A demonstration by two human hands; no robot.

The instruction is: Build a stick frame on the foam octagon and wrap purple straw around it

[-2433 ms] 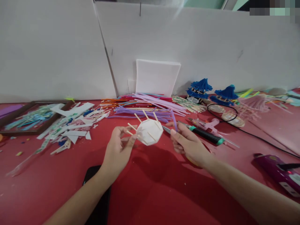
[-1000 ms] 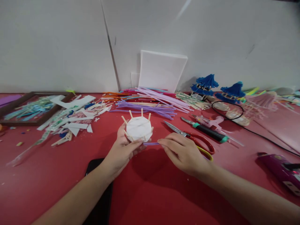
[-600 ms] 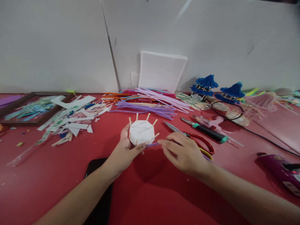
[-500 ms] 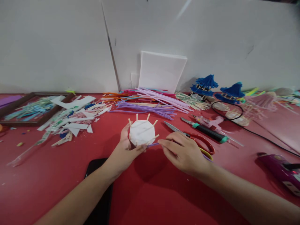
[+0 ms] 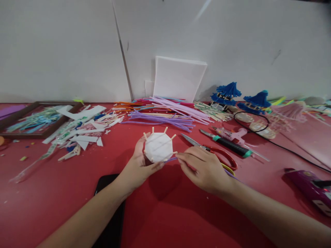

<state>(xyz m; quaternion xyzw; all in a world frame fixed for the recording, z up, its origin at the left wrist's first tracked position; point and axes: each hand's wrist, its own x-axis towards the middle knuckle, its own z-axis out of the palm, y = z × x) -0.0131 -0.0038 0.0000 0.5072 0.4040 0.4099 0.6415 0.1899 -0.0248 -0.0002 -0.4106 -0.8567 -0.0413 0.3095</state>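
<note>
My left hand is closed around a white paper disc with sticks, held up above the red table. The disc looks many-sided, and several short pale wooden sticks jut out around its edge. Between the thumb and fingers of my right hand is a purple pipe cleaner. Its near end meets the disc's lower right edge by my left thumb, and its tail shows beyond my right wrist. Just behind my right hand lie scissors with red and yellow handles, partly covered by it.
Bundles of purple pipe cleaners lie at the back. Paper scraps and a brown frame are at left. A utility knife, a pink glue gun and blue roof-like models stand right. A black phone is near my left forearm.
The disc has shifted slightly right and turned a little in my left hand. My right hand keeps its pinch on the purple pipe cleaner and has barely moved.
</note>
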